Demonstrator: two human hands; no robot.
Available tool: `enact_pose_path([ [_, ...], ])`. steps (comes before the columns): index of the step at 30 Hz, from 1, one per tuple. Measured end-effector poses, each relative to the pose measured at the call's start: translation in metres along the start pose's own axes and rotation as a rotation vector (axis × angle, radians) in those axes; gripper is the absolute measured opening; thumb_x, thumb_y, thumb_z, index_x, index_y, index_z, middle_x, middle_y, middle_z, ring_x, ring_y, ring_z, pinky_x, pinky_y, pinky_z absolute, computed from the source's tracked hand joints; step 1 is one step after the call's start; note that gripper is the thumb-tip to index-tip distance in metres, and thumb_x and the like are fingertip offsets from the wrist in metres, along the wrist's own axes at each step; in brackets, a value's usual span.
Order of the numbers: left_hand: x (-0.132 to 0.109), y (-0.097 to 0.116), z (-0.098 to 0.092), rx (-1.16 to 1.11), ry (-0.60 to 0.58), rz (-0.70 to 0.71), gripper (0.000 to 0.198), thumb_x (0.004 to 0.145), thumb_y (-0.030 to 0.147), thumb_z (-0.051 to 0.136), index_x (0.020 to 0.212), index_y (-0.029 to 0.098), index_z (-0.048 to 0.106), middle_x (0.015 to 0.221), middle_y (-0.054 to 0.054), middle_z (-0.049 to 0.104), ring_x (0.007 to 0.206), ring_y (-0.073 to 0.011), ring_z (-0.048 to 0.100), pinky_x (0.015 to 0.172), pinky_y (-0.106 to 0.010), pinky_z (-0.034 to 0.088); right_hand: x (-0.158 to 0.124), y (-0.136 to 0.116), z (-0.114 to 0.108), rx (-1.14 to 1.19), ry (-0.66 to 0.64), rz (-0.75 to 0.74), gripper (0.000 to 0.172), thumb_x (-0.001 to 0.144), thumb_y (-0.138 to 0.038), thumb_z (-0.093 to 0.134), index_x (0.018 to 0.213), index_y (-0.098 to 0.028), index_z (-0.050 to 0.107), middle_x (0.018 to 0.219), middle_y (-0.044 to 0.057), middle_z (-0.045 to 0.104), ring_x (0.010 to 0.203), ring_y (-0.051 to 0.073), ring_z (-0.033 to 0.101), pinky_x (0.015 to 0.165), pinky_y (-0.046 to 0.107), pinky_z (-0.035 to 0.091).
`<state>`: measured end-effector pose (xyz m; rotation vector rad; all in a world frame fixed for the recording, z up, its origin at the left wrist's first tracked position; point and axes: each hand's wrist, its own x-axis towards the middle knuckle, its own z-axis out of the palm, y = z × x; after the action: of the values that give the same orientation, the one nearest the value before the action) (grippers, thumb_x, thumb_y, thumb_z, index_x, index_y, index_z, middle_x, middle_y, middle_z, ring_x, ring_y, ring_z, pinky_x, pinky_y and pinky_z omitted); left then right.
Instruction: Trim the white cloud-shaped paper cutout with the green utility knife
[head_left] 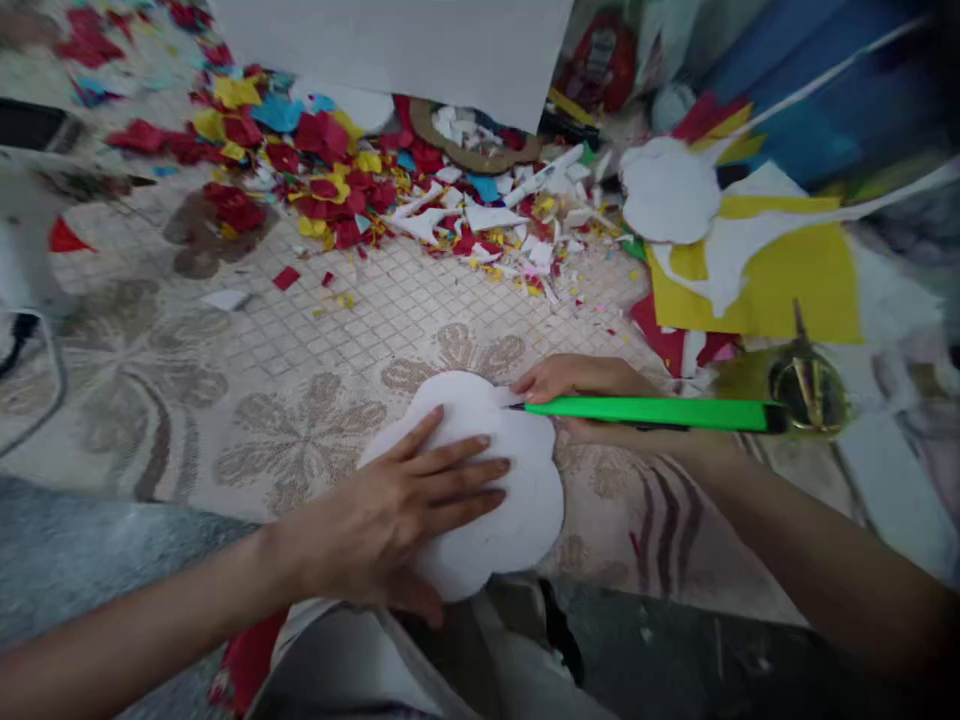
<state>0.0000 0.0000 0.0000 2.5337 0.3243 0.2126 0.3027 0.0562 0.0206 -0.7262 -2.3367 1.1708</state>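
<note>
A white flower-shaped cutout (525,500) with a scalloped edge lies near the table's front edge. My left hand (405,500) rests on it with spread fingers, pressing its left half flat; the thumb is at the lower edge. My right hand (577,385) is at the cutout's upper right edge, its fingers closed around a long green pen (645,409) with a dark pointed tip and a black end. The tip is over the upper right part of the cutout; I cannot tell if it touches. Part of my right hand is hidden behind the pen.
Red, yellow, blue and white scraps (322,180) heap across the back. At the right are another white scalloped cutout (670,190), a yellow sheet (802,270) and scissors (806,380). A white board (405,45) stands behind, and a white device (26,235) with a cable at left.
</note>
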Motion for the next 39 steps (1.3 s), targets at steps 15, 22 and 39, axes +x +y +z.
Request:
enact_pose_path([
  [15,0.013,0.036,0.032,0.246,0.184,-0.227,0.106,0.068,0.065,0.082,0.149,0.011,0.04,0.159,-0.011,0.036,0.149,-0.036,0.027,0.12,-0.053,-0.019,0.017,-0.006,0.0,-0.139,-0.017,-0.11,0.02,0.099,-0.032,0.053,0.115,-0.023,0.061,0.108,0.006,0.071,0.106,0.02,0.066,0.088,0.035,0.053],
  [22,0.012,0.038,0.023,0.225,0.157,-0.19,0.086,0.084,0.059,0.07,0.152,0.015,0.038,0.162,-0.013,0.03,0.153,-0.0356,0.015,0.121,-0.054,-0.016,0.029,-0.002,-0.005,-0.072,-0.062,-0.094,0.019,0.096,-0.029,0.056,0.11,-0.021,0.065,0.107,0.005,0.071,0.108,0.019,0.066,0.09,0.034,0.052],
  [39,0.005,0.013,0.014,0.15,0.019,-0.073,0.109,0.061,0.062,0.086,0.152,0.025,0.038,0.165,-0.002,0.022,0.154,-0.0284,0.015,0.117,-0.048,-0.026,0.021,-0.003,0.003,-0.117,0.026,-0.057,0.013,0.093,-0.019,0.061,0.105,-0.021,0.063,0.11,0.009,0.071,0.11,0.018,0.068,0.095,0.031,0.052],
])
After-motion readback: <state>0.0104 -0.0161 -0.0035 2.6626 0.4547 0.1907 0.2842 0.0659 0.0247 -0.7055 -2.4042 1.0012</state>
